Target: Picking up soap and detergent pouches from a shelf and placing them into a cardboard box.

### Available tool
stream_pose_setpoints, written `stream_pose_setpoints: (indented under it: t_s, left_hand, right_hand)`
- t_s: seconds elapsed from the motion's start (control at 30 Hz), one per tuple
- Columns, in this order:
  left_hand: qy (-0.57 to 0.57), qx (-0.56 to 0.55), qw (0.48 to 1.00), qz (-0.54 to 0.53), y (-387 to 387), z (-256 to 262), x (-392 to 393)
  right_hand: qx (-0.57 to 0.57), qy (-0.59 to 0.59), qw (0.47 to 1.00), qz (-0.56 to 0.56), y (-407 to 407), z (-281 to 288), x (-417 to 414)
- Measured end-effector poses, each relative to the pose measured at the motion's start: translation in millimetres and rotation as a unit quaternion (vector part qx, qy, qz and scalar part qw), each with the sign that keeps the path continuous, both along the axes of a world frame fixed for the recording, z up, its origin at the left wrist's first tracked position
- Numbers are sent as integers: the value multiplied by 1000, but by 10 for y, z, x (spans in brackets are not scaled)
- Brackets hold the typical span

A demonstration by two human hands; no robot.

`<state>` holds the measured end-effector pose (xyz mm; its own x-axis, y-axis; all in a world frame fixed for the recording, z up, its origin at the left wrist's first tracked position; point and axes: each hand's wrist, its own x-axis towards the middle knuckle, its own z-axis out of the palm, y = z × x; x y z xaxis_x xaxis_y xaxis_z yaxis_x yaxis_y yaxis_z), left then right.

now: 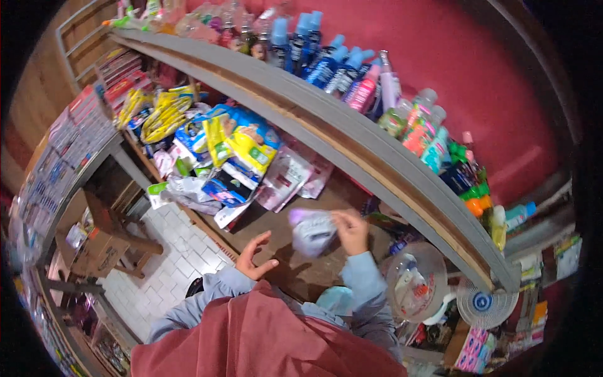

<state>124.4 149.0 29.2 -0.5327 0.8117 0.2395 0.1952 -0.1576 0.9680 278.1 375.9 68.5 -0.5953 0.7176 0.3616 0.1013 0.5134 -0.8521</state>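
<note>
My right hand (353, 230) grips the edge of a small purple and white plastic packet (313, 233), blurred by motion. The packet is above the brown shelf board (271, 221). To its left my left hand (254, 258) has its fingers apart and holds nothing. Just beyond the packet stand white and pink pouches (287, 176). A heap of blue and yellow packs (249, 136) lies beside them, with a dark blue packet (231, 186) in front. Close to my body, a pale turquoise rounded item (335, 300) is partly hidden by my sleeve.
A grey wooden shelf (301, 110) crosses overhead, bearing several blue spray bottles (325, 66) and other bottles. At right are a clear plastic tub (417, 282) and a fan (483, 301). A cardboard box (103, 240) stands at left by the tiled floor (174, 240).
</note>
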Motion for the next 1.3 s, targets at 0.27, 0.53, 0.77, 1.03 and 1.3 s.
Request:
stream_pose_setpoints:
  t_s: [0.27, 0.53, 0.77, 1.03, 1.3]
  left_hand:
    - [-230, -51, 968, -88, -20, -149, -166]
    - [-240, -28, 968, 61, -751, -234, -639]
    - [-278, 2, 945, 170, -1003, -26, -816]
    - [-286, 41, 942, 170, -824, -148, -918]
    - [-338, 20, 926, 166, -510, -299, -746]
  right_hand:
    - [-145, 11, 966, 214, -523, -32, -389]
    - [-341, 22, 935, -94, 410, -1322, -1382]
    - [-326, 200, 877, -290, 839, -2064, -1937]
    - [-271, 101, 948, -130, 171, -1217, -1618]
    - [-59, 129, 982, -128, -481, -247, -364]
